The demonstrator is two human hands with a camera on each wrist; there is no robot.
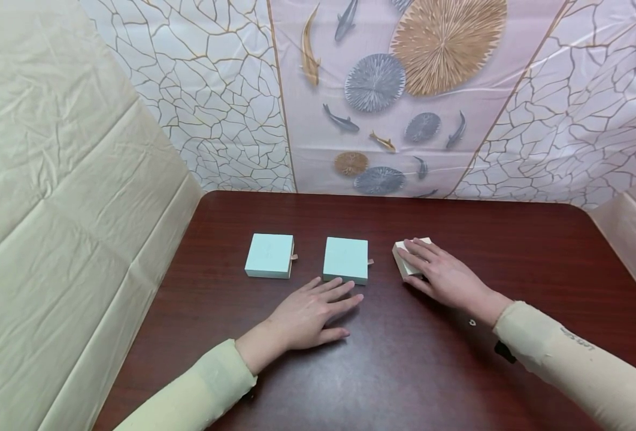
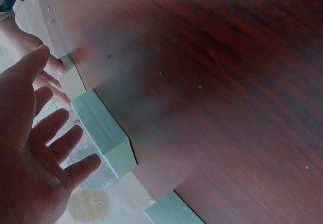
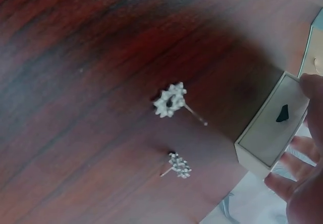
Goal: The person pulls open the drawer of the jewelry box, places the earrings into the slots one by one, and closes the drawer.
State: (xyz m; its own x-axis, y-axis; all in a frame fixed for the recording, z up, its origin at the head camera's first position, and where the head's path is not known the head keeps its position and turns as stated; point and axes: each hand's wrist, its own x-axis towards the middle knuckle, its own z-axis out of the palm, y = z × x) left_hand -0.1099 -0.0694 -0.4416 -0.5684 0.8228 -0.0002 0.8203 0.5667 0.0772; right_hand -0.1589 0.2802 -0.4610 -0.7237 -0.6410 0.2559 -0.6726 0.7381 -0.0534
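My right hand (image 1: 447, 275) lies over a small cream box (image 1: 412, 269) at the right of the row, gripping it between thumb and fingers. In the right wrist view, the box's side (image 3: 275, 120) shows a small dark tab. A mint-green box (image 1: 345, 258) with a pink ribbon tab sits in the middle. My left hand (image 1: 309, 311) is just in front of it, fingers spread and holding nothing; whether its fingertips touch the box I cannot tell. Two sparkly stud earrings, a larger-looking one (image 3: 170, 100) and another (image 3: 179, 166), lie on the table near my right wrist.
Another mint-green box (image 1: 269, 254) with a ribbon tab stands at the left of the row. The dark reddish-brown wooden table (image 1: 232, 215) meets a patterned cloth (image 1: 374, 137) at its far edge. A pale cloth (image 1: 81, 209) hangs along the left side.
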